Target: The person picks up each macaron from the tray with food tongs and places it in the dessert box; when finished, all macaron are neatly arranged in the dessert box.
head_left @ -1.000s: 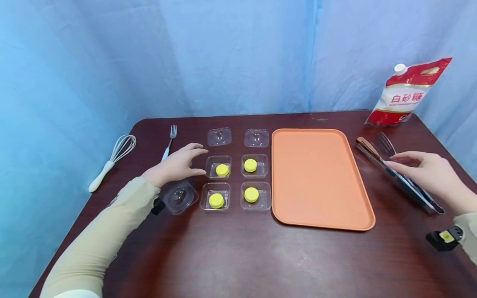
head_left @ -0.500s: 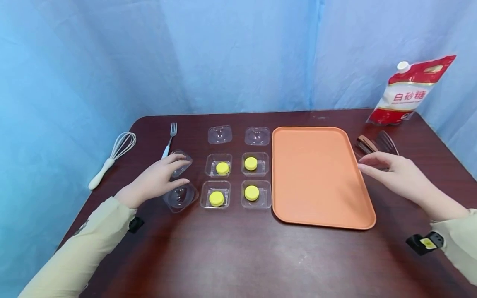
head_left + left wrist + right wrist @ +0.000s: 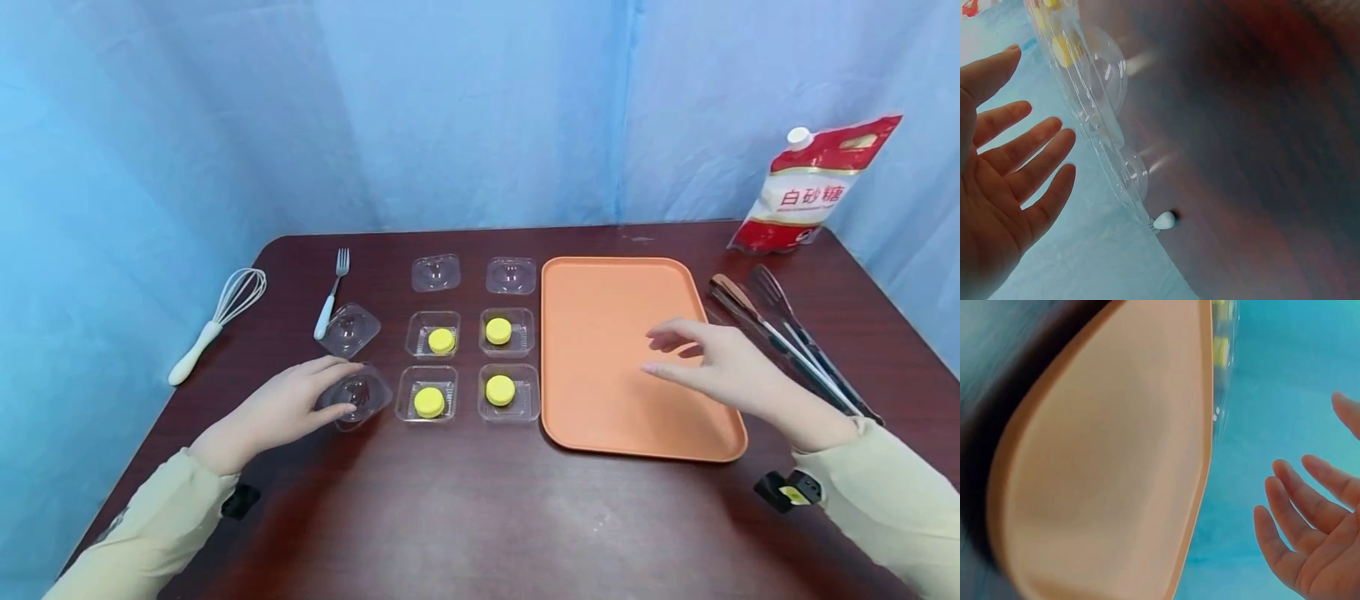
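My left hand (image 3: pixel 277 410) hovers by the near clear domed lid (image 3: pixel 367 392), its fingers spread and holding nothing. In the left wrist view, a gap shows between the fingers and the lids. Another domed lid (image 3: pixel 349 330) lies just behind, touching the fork handle. Over the right part of the orange tray (image 3: pixel 607 358) floats my right hand (image 3: pixel 723 367), fingers loosely bent around nothing. Between the hands stand clear square boxes, each with a yellow round piece: near left (image 3: pixel 429 402), near right (image 3: pixel 500 390), far left (image 3: pixel 442 341), far right (image 3: pixel 498 331).
Two more clear lids, one left (image 3: pixel 436 273) and one right (image 3: pixel 511 276), lie behind the boxes. A fork (image 3: pixel 327 310) and a white whisk (image 3: pixel 217 321) are at the left. Tongs (image 3: pixel 787 342) lie right of the tray, before a red-and-white sugar pouch (image 3: pixel 802 196).
My left hand has drawn back toward the near left, away from the boxes, uncovering the rear left lid. From above the tongs, my right hand has moved left over the tray.
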The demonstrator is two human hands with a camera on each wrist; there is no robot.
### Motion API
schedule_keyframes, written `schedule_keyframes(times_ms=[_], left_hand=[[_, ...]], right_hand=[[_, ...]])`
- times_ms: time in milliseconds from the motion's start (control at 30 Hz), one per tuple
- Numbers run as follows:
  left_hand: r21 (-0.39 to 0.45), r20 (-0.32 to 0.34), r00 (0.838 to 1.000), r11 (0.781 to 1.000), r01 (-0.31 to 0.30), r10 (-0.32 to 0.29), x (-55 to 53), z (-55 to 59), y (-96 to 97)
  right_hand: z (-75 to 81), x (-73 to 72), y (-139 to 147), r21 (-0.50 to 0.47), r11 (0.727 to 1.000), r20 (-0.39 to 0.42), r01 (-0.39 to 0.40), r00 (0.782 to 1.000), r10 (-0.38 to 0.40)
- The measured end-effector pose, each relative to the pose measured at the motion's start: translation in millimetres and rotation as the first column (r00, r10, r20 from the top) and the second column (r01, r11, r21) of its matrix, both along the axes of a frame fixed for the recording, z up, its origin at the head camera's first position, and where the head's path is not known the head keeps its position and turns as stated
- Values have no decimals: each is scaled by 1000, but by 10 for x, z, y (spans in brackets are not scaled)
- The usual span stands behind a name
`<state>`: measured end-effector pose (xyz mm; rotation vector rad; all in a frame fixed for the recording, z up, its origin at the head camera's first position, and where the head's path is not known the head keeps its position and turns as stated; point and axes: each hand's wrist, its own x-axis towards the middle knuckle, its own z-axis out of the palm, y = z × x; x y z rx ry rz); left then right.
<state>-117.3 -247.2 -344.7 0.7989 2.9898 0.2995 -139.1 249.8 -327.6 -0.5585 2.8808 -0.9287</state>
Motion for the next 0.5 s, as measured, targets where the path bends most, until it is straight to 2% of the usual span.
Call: schedule_keyframes(times_ms=[100,233,500], left_hand=[[6,35,999,1000,-17,17,73,-20,-12],[-5,86,996,999,-34,34,138,-31,-33],[-20,159,987,1000,-2,5,124,-107,30]], right_hand=[[-7,11,-117,-1,998,-75,-63,995,62],[-65,11,-271,-26,992,-92,-124,988,122],[-83,-8,-458,5,986,-132,-168,977,167]])
